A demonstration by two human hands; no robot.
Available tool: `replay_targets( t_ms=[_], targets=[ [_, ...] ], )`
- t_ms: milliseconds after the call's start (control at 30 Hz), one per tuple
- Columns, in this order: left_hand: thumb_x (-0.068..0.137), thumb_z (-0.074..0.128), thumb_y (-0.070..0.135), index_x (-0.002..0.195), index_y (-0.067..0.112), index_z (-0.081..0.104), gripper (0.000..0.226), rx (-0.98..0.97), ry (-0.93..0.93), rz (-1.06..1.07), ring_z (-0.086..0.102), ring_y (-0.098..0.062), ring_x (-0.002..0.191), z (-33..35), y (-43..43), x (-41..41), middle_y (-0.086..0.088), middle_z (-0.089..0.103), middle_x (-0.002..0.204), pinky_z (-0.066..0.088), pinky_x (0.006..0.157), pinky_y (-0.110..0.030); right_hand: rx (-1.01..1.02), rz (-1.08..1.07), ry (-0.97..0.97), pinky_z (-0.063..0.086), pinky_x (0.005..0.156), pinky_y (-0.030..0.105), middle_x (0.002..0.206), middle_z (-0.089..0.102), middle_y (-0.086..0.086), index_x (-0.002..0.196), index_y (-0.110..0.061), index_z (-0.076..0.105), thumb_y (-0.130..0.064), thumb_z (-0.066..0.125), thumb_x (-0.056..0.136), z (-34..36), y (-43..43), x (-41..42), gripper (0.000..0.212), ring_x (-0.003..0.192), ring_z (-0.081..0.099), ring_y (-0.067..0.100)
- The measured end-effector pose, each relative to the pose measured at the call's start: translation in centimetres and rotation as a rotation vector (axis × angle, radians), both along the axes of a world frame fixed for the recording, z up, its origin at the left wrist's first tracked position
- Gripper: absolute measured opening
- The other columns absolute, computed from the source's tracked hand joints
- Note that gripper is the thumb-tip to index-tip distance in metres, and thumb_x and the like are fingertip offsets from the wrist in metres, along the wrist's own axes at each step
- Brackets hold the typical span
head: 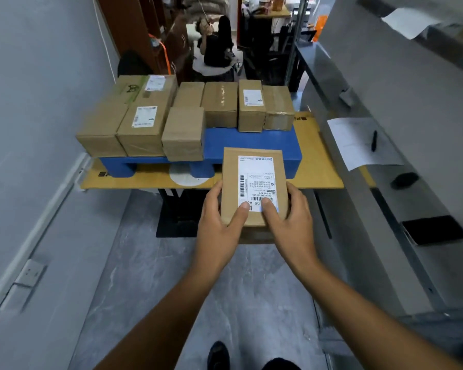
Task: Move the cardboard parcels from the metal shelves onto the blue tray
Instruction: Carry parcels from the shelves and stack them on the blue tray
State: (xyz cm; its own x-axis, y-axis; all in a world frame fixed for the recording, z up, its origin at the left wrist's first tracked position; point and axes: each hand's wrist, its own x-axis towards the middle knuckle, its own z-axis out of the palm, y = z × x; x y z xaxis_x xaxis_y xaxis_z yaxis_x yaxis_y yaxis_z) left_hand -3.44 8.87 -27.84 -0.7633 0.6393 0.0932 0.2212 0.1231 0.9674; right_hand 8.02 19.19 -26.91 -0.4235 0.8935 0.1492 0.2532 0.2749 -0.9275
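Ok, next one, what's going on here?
A person holds a labelled cardboard parcel with left hand and right hand, thumbs on top, in the air just short of the blue tray. Other parcels already cover the tray's left and back; its front right is bare.

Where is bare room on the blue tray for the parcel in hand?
Free for the held parcel: front right of the blue tray, bordered by the rear row of parcels behind and the front middle parcel at left. Crowded: left half and rear edge, parcels packed side by side.
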Motion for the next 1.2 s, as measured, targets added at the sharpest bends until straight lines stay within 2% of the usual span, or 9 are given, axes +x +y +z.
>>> replay_targets(
  t_ms=[100,200,300,433,500,667,800,1033,1200],
  targets=[
    [0.091,0.069,0.052,0.147,0.05,0.036,0.065,-0.012,-0.023,0.011,0.054,0.012,0.121,-0.2,2.9,-2.9,0.03,0.055,0.135,0.047,0.085,-0.005,-0.025,-0.012,-0.011,0.054,0.098,0.036,0.136,0.057,-0.01,0.146,-0.03,0.048,-0.043,0.069,0.094,-0.4,2.9,-3.0,0.057,0.121,0.056,0.003],
    [0.087,0.066,0.058,0.147,0.051,0.035,0.068,-0.035,-0.045,0.031,0.054,0.008,0.123,-1.0,6.0,-5.5,0.025,0.055,0.139,0.047,0.09,-0.013,-0.043,-0.009,-0.032,0.054,0.099,0.04,0.135,0.056,-0.012,0.144,-0.031,0.048,-0.046,0.068,0.094,-1.3,6.0,-5.9,0.056,0.121,0.055,0.003],
    [0.086,0.065,0.059,0.151,0.042,0.037,0.073,-0.063,-0.008,0.068,0.054,0.002,0.126,-1.9,9.5,-8.4,0.016,0.054,0.143,0.048,0.096,-0.019,-0.046,0.005,-0.014,0.052,0.1,0.033,0.131,0.056,-0.012,0.142,-0.032,0.05,-0.046,0.067,0.094,-2.7,9.4,-9.0,0.053,0.119,0.053,-0.003],
    [0.091,0.065,0.051,0.156,0.029,0.037,0.074,-0.131,0.06,0.137,0.041,0.02,0.12,-2.9,13.6,-11.6,0.006,0.045,0.145,0.036,0.085,0.004,-0.068,0.051,-0.017,0.054,0.097,0.033,0.132,0.057,-0.01,0.14,-0.033,0.05,-0.046,0.066,0.095,-4.1,13.9,-12.8,0.05,0.117,0.056,0.0],
    [0.09,0.063,0.052,0.157,0.027,0.036,0.076,-0.169,0.063,0.162,0.038,0.026,0.116,-3.0,15.5,-12.9,0.005,0.043,0.144,0.033,0.082,0.007,-0.064,0.06,-0.032,0.054,0.096,0.034,0.13,0.056,-0.011,0.139,-0.035,0.048,-0.045,0.066,0.095,-4.5,15.9,-14.5,0.049,0.117,0.055,0.001],
    [0.096,0.068,0.042,0.158,0.025,0.035,0.073,-0.205,0.051,0.183,0.049,-0.004,0.128,-3.5,18.9,-15.9,0.006,0.05,0.147,0.044,0.1,-0.019,-0.061,0.106,-0.05,0.052,0.095,0.029,0.129,0.054,-0.011,0.139,-0.034,0.048,-0.045,0.066,0.095,-5.2,19.8,-17.9,0.049,0.116,0.055,0.001],
    [0.095,0.07,0.042,0.157,0.029,0.035,0.071,-0.205,-0.026,0.224,0.051,0.012,0.119,-4.4,20.7,-17.6,0.012,0.051,0.147,0.043,0.085,-0.002,-0.085,0.126,-0.059,0.046,0.088,0.017,0.127,0.052,-0.013,0.138,-0.035,0.048,-0.047,0.065,0.095,-6.0,21.6,-19.9,0.048,0.115,0.053,-0.007],
    [0.096,0.064,0.052,0.159,0.031,0.029,0.075,-0.26,-0.025,0.199,0.049,-0.003,0.13,-6.2,22.9,-21.2,0.008,0.047,0.153,0.044,0.098,-0.019,-0.089,0.112,-0.096,0.041,0.083,0.01,0.13,0.053,-0.009,0.14,-0.029,0.048,-0.043,0.066,0.096,-7.4,23.6,-23.4,0.049,0.113,0.048,-0.015],
    [0.096,0.065,0.05,0.159,0.033,0.029,0.075,-0.266,-0.066,0.202,0.046,0.004,0.126,-6.8,23.7,-22.9,0.013,0.046,0.152,0.035,0.087,-0.003,-0.112,0.107,-0.1,0.043,0.088,0.012,0.132,0.053,-0.007,0.143,-0.026,0.048,-0.041,0.066,0.097,-8.0,24.2,-25.0,0.051,0.116,0.05,-0.008]
  ],
)
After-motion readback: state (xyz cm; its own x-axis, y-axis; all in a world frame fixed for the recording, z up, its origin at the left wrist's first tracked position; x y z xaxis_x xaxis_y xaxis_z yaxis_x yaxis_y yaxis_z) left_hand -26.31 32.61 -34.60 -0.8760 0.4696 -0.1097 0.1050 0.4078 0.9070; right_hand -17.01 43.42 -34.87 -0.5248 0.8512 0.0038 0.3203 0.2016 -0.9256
